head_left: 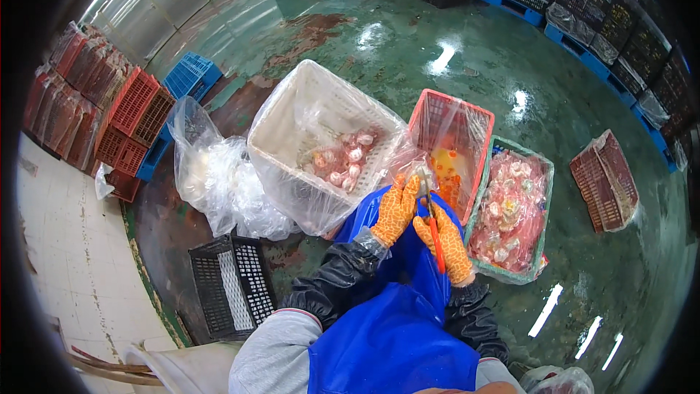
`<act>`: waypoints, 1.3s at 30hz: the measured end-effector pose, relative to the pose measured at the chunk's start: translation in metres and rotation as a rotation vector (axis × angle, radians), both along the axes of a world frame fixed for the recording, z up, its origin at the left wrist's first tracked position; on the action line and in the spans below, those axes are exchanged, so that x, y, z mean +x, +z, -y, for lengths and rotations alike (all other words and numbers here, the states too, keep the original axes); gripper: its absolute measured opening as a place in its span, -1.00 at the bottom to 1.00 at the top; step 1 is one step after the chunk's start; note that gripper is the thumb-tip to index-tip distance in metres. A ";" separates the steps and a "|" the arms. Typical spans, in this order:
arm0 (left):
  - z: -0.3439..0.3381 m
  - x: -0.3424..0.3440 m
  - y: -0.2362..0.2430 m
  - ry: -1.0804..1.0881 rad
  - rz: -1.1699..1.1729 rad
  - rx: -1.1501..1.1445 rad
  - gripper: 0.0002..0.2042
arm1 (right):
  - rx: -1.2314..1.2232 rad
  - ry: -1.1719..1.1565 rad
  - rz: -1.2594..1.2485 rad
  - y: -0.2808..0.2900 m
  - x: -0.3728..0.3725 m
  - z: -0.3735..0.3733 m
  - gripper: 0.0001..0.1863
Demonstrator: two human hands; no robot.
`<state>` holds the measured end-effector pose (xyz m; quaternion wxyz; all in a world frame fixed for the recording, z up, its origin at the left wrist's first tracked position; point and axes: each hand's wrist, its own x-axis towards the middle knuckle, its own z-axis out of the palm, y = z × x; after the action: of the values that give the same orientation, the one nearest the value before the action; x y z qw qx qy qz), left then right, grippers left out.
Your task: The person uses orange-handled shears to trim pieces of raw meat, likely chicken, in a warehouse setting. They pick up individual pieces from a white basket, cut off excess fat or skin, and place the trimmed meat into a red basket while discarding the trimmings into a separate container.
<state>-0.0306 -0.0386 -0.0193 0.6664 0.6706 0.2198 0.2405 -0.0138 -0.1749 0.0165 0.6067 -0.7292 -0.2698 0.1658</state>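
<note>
Over a wet green floor, seen from above, a person in a blue apron works with both hands in orange patterned gloves. Their right hand is closed around the red handles of a pair of scissors, blades pointing up. Their left hand is pinched shut on something small at the scissor tips, too small to make out. Just ahead sit three plastic-lined crates: a white crate holding pink pieces, a red crate with orange scraps, and a green crate full of pink and yellow pieces. An unlined black crate sits left of the person
</note>
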 end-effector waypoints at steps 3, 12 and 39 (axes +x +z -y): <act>-0.010 0.002 -0.001 -0.060 -0.046 -0.123 -0.78 | -0.066 0.095 -0.099 0.006 0.010 0.006 -0.55; -0.033 0.004 0.044 -0.306 -0.052 -0.634 -0.77 | 0.237 0.329 -0.868 0.016 0.022 0.015 -0.35; -0.052 0.042 0.013 -0.300 -0.219 -0.401 -0.66 | 0.424 0.201 -1.035 -0.011 0.069 0.013 -0.28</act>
<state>0.0118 0.0133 -0.0062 0.7862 0.5724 0.2322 0.0168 0.0549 -0.1879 0.0059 0.7741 -0.3859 -0.0327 0.5008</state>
